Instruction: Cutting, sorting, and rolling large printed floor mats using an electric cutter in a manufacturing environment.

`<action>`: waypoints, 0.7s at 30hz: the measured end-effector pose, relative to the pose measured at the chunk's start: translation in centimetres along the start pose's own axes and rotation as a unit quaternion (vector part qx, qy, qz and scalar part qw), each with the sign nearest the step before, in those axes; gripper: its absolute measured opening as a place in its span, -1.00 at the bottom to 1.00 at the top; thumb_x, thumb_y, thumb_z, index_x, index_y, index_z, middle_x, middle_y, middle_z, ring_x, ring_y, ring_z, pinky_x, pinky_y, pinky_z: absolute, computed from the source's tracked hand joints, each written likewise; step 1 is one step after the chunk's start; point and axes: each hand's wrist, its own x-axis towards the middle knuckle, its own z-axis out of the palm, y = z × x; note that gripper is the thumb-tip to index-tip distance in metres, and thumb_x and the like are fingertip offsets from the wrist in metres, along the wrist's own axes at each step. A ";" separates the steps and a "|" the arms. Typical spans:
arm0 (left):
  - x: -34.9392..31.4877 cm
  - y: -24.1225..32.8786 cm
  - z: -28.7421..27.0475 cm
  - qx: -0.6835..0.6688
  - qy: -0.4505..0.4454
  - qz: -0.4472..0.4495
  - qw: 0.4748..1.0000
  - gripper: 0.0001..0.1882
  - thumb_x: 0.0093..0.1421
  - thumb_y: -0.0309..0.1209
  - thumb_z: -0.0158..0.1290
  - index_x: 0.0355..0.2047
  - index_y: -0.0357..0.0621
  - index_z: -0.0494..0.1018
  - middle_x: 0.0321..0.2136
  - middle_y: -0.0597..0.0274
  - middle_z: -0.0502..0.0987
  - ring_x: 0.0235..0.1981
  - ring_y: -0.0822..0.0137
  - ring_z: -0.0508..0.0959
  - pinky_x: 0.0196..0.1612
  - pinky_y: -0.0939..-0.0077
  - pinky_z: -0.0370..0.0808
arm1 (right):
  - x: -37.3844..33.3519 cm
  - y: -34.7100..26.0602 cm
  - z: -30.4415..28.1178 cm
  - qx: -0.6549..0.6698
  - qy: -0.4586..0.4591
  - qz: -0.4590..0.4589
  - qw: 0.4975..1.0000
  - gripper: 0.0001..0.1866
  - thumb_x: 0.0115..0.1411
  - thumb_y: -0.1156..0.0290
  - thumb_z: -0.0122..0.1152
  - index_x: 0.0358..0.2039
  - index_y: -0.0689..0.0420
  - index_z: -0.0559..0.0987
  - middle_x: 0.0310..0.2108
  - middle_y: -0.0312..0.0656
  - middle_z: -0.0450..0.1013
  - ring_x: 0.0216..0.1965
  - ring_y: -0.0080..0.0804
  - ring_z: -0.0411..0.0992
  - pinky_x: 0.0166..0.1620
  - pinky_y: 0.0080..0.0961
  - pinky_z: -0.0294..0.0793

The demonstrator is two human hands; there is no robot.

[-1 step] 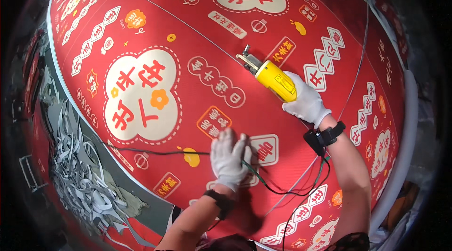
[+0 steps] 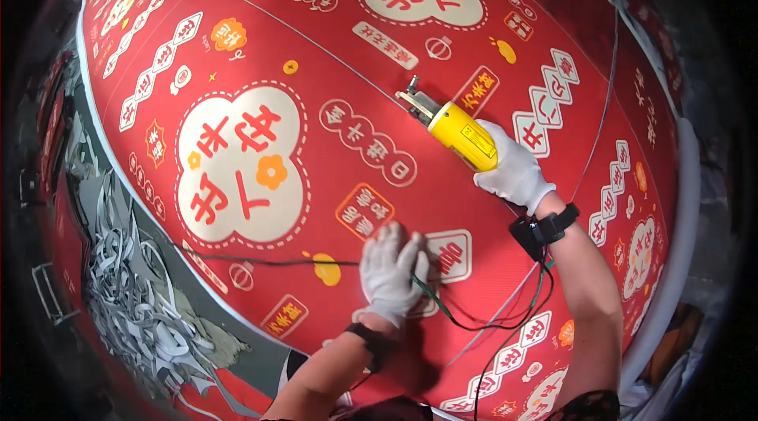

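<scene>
My right hand, in a white glove, is closed round the rear of a yellow handheld electric cutter. Its metal head points up and left, at a thin line across the red printed sheet. My left hand, gloved too, lies on the sheet with its fingers spread, nearer to me and left of the cutter. A dark cable runs in from the left to this hand and continues to its right; whether it passes under the palm or between the fingers is hard to tell.
Grey-white cut strips lie heaped beyond the sheet's left edge. A pale rolled edge borders the right side. Cable loops hang between my arms, close to the black wrist device on my right arm.
The printed sheet has shifted slightly right and toward me, together with my left hand. My right hand and the cutter stay in the same place.
</scene>
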 end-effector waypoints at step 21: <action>28.1 -41.6 -16.2 0.299 0.050 -0.152 0.941 -0.53 0.34 -0.10 -0.18 0.20 0.06 0.34 0.26 0.07 0.27 0.30 0.06 0.19 0.35 0.04 -0.01 | 15.0 -13.7 4.0 0.000 0.010 -0.017 1.000 -0.16 -0.13 0.40 0.29 0.24 0.06 0.25 0.01 0.03 0.45 0.04 -0.07 0.44 0.07 -0.35 0.43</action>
